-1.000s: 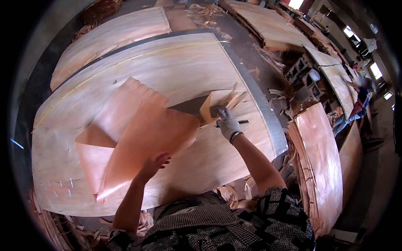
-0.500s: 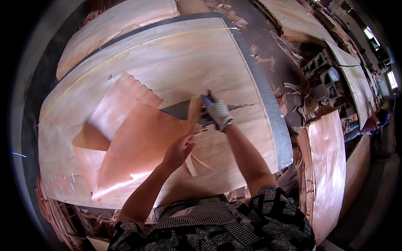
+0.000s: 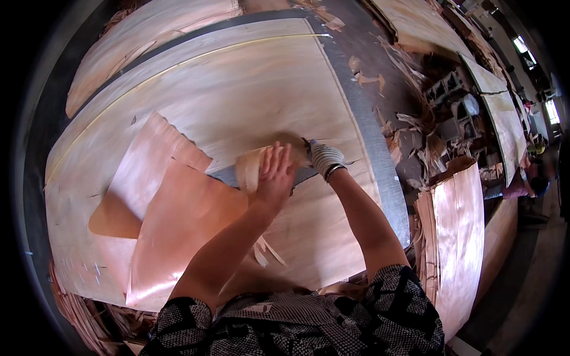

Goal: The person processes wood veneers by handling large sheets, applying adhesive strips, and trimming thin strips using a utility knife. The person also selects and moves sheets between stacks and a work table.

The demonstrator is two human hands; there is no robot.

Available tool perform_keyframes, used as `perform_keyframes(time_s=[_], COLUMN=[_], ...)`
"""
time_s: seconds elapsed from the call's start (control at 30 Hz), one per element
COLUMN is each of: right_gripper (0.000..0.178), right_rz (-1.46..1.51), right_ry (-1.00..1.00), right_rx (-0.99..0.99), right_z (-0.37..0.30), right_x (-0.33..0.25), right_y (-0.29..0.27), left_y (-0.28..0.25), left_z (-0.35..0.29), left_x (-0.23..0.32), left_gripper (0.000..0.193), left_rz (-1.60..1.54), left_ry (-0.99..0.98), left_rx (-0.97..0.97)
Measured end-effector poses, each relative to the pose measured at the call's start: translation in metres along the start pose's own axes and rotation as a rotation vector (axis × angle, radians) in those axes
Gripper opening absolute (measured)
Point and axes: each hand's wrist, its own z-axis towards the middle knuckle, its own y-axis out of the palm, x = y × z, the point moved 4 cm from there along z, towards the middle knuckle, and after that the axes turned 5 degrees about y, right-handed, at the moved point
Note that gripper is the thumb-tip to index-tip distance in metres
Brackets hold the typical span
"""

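The bare left hand (image 3: 274, 175) lies flat on a small pale piece of thin wood (image 3: 252, 169). Its fingers are spread out and straight, pressing down, not gripping. The right hand (image 3: 323, 159) wears a striped glove and sits just beside it, touching the same piece; I cannot tell if its fingers are curled. The piece rests on a big pale wood sheet (image 3: 225, 95) on the bench. A reddish sheet (image 3: 178, 219) lies just to the left.
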Motion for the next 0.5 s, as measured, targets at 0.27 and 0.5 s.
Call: perform_keyframes(time_s=[0.27,0.5], right_gripper=[0.028,0.029], right_rz=[0.036,0.079], right_ry=[0.051,0.161], right_rx=[-0.138,-0.1], right_z=[-0.053,-0.077], right_x=[0.019,0.06], right_y=[0.031,0.054], left_y=[0.062,0.038], left_z=[-0.018,-0.012], left_x=[-0.021,-0.053], left_gripper=[0.047,0.043], left_rz=[-0.115,-0.203], left_ry=[-0.109,-0.312], left_rx=[-0.268,-0.051])
